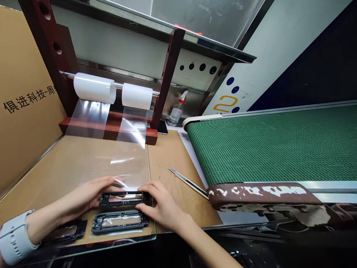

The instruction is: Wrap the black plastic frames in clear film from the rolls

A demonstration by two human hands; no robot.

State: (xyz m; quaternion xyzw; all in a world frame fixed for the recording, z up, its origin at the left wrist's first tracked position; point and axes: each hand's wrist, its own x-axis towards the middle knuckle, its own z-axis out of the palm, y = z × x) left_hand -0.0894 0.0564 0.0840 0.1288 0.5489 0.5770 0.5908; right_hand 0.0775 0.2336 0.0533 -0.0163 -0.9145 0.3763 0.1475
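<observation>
My left hand (87, 195) and my right hand (161, 203) rest at the two ends of a black rectangular plastic frame (122, 198) that lies on clear film (122, 163) pulled over the cardboard-covered bench. Fingers of both hands press on the frame and the film edge. A second black frame (119, 221), wrapped in film, lies just in front of it. A third black part (67, 230) sits under my left forearm, partly hidden. The film comes off two white rolls (95, 88) (137, 96) on a rod at the back.
A dark red roll stand (167, 74) is at the back. A thin blade tool (188, 182) lies right of my right hand. A green conveyor belt (273, 145) fills the right side. A spray bottle (176, 111) stands behind. A cardboard box (25, 100) walls the left.
</observation>
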